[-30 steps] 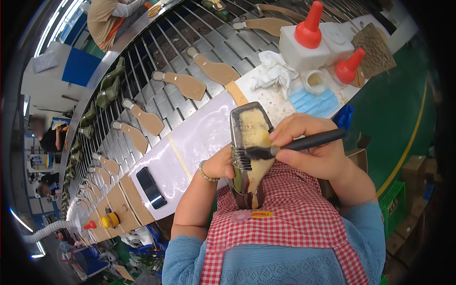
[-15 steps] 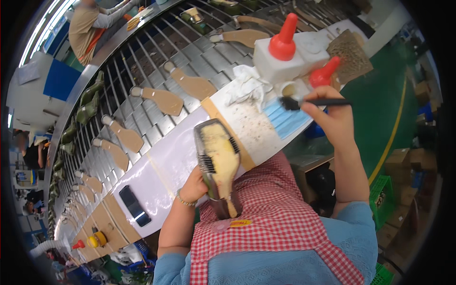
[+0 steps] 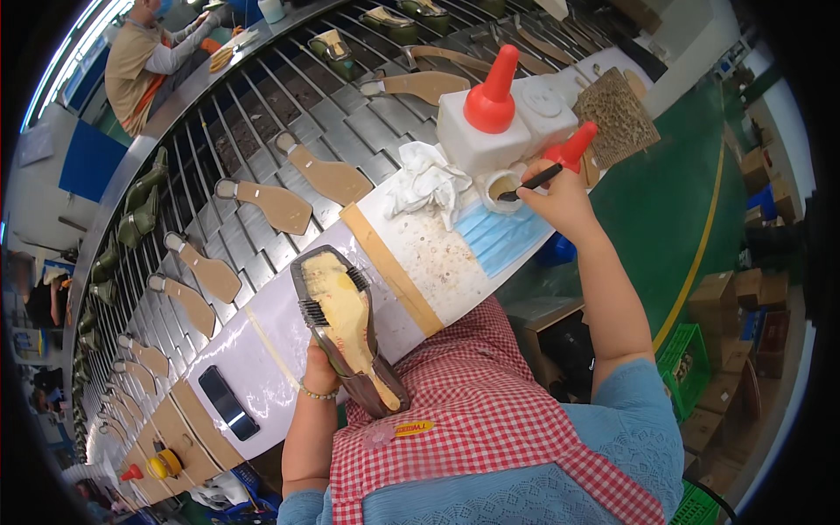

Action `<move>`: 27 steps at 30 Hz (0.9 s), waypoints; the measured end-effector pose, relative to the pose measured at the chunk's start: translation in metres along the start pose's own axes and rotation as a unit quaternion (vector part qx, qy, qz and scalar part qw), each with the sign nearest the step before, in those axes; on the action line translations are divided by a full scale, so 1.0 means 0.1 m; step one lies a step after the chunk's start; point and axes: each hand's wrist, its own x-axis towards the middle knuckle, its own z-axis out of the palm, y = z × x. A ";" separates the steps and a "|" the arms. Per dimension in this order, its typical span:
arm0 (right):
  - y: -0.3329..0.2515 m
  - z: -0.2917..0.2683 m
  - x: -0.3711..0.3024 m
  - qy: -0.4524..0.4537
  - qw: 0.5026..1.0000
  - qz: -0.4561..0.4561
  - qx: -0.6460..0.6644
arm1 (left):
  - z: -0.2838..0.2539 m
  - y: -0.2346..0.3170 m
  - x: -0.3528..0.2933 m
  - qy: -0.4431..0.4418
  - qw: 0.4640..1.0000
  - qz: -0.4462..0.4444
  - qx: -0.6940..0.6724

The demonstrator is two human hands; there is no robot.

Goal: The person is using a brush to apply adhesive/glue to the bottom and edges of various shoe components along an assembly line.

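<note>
My left hand (image 3: 320,367) grips the side of a dark shoe upper (image 3: 302,267) stretched over a last, its pale yellow underside facing up and black bristle-like pleats along both edges. The narrow end rests close to my checked apron. In my right hand (image 3: 564,206) is a slim black-handled brush (image 3: 538,178), pinched between thumb and fingers. Its tip reaches into a small white pot (image 3: 497,204) of yellowish liquid. Beside the pot stand a white bottle with a red cone nozzle (image 3: 493,96) and another red cone (image 3: 573,145), partly behind my right hand.
A crumpled white cloth (image 3: 429,185) and a blue face mask (image 3: 503,236) lie on the stained board. Tan shoe soles (image 3: 271,206) are spread over the metal roller conveyor (image 3: 245,254). A phone (image 3: 227,402) lies on the left. A co-worker (image 3: 140,66) sits across the conveyor.
My right hand has lowered the brush from above the face mask into the pot, moving left. The shoe upper has tilted and shifted left in view, still in my left hand.
</note>
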 end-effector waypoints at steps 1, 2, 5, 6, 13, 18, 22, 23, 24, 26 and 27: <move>0.05 0.01 0.00 0.001 1.000 0.002 0.000 | 0.05 0.04 0.01 0.017 1.000 0.001 -0.007; 0.12 0.04 0.01 0.005 1.000 -0.015 0.023 | 0.10 0.08 0.03 0.033 0.999 0.003 -0.014; 0.13 0.04 -0.01 -0.013 0.998 -0.015 0.055 | 0.10 0.13 0.07 0.030 0.999 0.004 0.010; 0.12 0.02 -0.01 -0.033 0.997 0.000 0.064 | 0.12 0.17 0.08 0.029 1.000 0.004 0.010; 0.38 0.04 -0.14 0.022 0.805 0.261 0.532 | 0.37 0.36 0.23 0.016 0.997 0.023 -0.068; 0.74 0.29 -0.22 0.020 0.626 0.374 0.684 | 0.44 0.43 0.31 -0.041 0.989 0.020 -0.143; 0.90 0.25 -0.22 -0.046 0.536 0.279 0.796 | 0.53 0.42 0.28 0.031 0.981 -0.032 -0.187; 0.76 0.14 -0.28 -0.039 0.557 0.261 0.788 | 0.60 0.47 0.30 0.055 0.981 -0.050 -0.179; 0.56 0.04 -0.35 -0.038 0.575 0.236 0.782 | 0.54 0.44 0.31 -0.010 0.983 -0.052 -0.175; 0.08 -0.06 -0.52 -0.040 0.641 0.180 0.745 | 0.54 0.41 0.33 -0.067 0.976 -0.053 -0.201; -0.22 -0.06 -0.61 -0.042 0.679 0.143 0.719 | 0.53 0.40 0.33 -0.113 0.968 -0.051 -0.217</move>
